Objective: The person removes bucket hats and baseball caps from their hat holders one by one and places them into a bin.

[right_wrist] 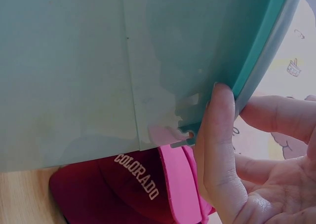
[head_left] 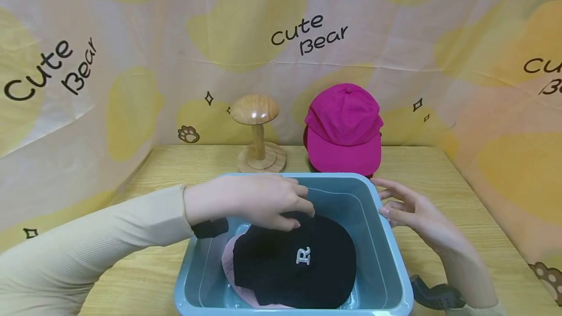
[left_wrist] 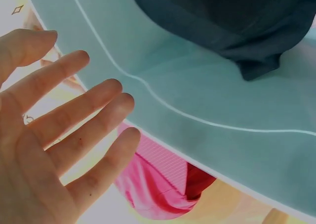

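Note:
My left hand (head_left: 272,201) hovers over a blue plastic bin (head_left: 397,257), its fingers spread and empty in the left wrist view. Below it lies a black baseball cap (head_left: 294,257) with a white R, inside the bin. The edge of a light pink cap (head_left: 228,260) shows from under the black one. At the bin's far right corner is my right hand (head_left: 406,211), its fingers loosely bent and its fingertips at the outside of the rim. In the right wrist view, thumb and fingertips (right_wrist: 222,98) meet the rim from outside.
A mushroom-shaped wooden stand (head_left: 259,135) rises behind the bin. Beside it a magenta cap (head_left: 344,126) sits over a dark red cap lettered COLORADO (right_wrist: 136,177). A printed cloth (head_left: 246,18) closes off the back and sides of the wooden table (head_left: 189,165).

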`<state>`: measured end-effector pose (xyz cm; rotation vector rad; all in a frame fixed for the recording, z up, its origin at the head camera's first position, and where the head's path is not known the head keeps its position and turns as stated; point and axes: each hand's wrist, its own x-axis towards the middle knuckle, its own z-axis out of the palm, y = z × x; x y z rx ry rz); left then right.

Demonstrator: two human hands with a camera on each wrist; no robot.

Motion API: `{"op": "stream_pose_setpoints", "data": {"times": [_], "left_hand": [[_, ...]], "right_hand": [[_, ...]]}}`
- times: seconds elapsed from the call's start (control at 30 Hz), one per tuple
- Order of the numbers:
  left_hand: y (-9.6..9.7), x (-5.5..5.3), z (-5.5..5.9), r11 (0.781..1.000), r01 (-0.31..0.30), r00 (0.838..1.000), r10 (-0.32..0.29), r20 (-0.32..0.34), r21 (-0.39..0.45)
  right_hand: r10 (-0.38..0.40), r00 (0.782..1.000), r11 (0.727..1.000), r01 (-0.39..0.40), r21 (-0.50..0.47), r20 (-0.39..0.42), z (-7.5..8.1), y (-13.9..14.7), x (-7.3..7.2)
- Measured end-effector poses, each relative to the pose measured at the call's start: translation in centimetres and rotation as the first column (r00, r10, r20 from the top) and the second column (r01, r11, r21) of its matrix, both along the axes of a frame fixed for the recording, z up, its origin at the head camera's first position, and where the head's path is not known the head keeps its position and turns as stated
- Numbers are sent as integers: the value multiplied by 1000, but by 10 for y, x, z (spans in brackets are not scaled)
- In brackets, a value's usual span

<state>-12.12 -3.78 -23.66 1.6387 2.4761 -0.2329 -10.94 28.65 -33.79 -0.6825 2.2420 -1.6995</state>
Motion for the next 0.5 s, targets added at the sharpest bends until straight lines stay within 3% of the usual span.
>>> {"op": "stream_pose_setpoints", "data": {"times": [0.17,0.5], "left_hand": [[4,-4,6,998,32,999,-32,-14,54],[10,-15,14,995,14,1000,-13,-10,94]], "right_hand": [[-3,1000,1000,3,2,6,0,0,0],[2,1000,1000,-2,3,11,1,0,-1]]}}
